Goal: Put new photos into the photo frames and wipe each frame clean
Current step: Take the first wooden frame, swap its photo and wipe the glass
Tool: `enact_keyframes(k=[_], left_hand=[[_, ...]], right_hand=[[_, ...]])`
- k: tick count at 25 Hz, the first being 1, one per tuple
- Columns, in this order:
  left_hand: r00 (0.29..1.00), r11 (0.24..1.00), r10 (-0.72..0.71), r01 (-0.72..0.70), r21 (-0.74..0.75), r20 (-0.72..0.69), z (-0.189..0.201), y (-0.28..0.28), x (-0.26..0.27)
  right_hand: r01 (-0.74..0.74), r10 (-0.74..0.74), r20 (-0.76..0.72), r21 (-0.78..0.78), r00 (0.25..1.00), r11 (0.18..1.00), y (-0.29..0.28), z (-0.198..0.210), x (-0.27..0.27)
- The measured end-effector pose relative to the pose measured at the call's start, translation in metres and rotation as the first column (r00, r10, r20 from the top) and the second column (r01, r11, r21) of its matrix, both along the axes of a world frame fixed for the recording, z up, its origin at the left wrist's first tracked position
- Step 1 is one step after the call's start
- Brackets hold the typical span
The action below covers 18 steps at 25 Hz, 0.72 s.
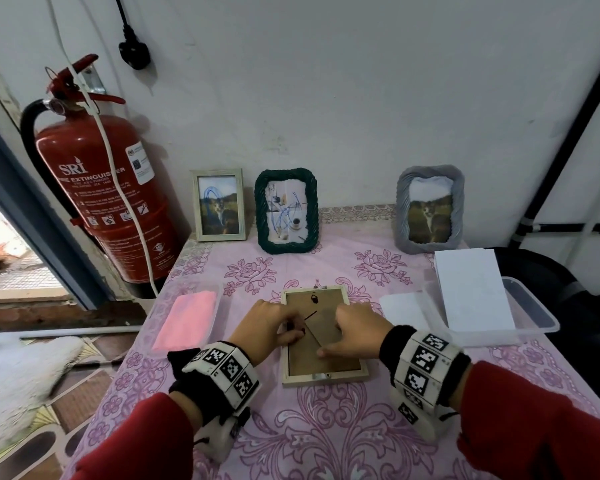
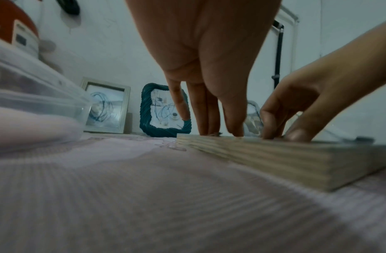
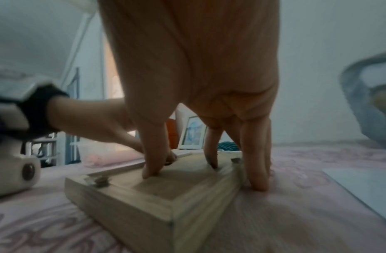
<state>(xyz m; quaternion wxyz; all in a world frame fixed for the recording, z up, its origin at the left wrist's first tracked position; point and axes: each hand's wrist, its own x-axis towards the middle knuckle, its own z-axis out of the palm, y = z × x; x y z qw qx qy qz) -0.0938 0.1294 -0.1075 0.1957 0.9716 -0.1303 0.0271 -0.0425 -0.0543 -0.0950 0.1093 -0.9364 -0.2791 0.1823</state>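
The left hand (image 1: 267, 327) stands over the left rim of the wooden picture frame (image 1: 307, 358), its fingers (image 2: 204, 111) stretched straight down with the tips resting on the frame's back. They grip nothing. The right hand (image 1: 355, 329) is likewise uncurled. Its thumb and one fingertip (image 3: 153, 154) press on the brown back board, while the outer fingers hang past the frame's right edge and touch the cloth.

The frame lies flat and face down under both hands, in the near middle of the tabletop (image 1: 326, 427), which is covered in a pink flowered cloth. Its folded stand sits between the two hands, and a small metal clip is at its near rim. Both wrists wear bands with black-and-white square markers.

Just left of the frame is a clear tub (image 1: 219, 299) holding something pink. Just right of it lies a white sheet (image 1: 404, 310), and further right a clear box (image 1: 534, 313) carries a stack of white paper (image 1: 471, 289).

Three framed photos stand along the far edge against the wall. They are a pale wooden frame (image 1: 219, 205), a dark green rope-edged frame (image 1: 286, 211), and a grey frame (image 1: 429, 209) well to the right.

Far left, a red fire extinguisher (image 1: 101, 202) reads "SRI" and "EXTINGUISHER"; its smaller print is too fine to read. A black plug (image 1: 134, 53) hangs on the wall above it.
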Motion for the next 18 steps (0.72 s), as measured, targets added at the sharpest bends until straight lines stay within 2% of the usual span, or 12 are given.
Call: enact_keyframes(k=[3,5,6,9,13,15,18], left_hand=[[0.989,0.968,0.146,-0.137,-0.211,0.028,-0.005,-0.001,-0.003],[0.973,0.931,0.232,-0.226,-0.285,-0.013,-0.008,-0.001,-0.004],[0.967,0.913,0.251,-0.254,-0.321,-0.050,-0.009,0.000,-0.004],[0.951,0.852,0.283,-0.308,-0.423,-0.120,-0.010,0.002,-0.005],[0.934,0.764,0.316,-0.355,-0.539,-0.168,-0.010,0.002,-0.008],[0.931,0.747,0.323,-0.361,-0.558,-0.171,-0.009,0.001,-0.010],[0.935,0.705,0.269,-0.353,-0.615,-0.229,-0.009,-0.003,-0.014]], right_hand=[[0.098,-0.101,0.065,0.045,0.993,0.994,0.007,0.002,-0.005],[0.125,-0.136,0.135,0.085,0.981,0.988,0.009,0.001,-0.008],[0.134,-0.148,0.111,0.130,0.983,0.982,0.010,-0.001,-0.009],[0.199,-0.204,-0.008,0.256,0.979,0.946,0.010,-0.004,-0.008],[0.262,-0.259,-0.055,0.331,0.964,0.907,0.007,-0.006,-0.005],[0.275,-0.262,-0.086,0.359,0.961,0.892,0.005,-0.008,-0.003],[0.248,-0.239,-0.071,0.379,0.968,0.892,0.002,-0.009,-0.002]])
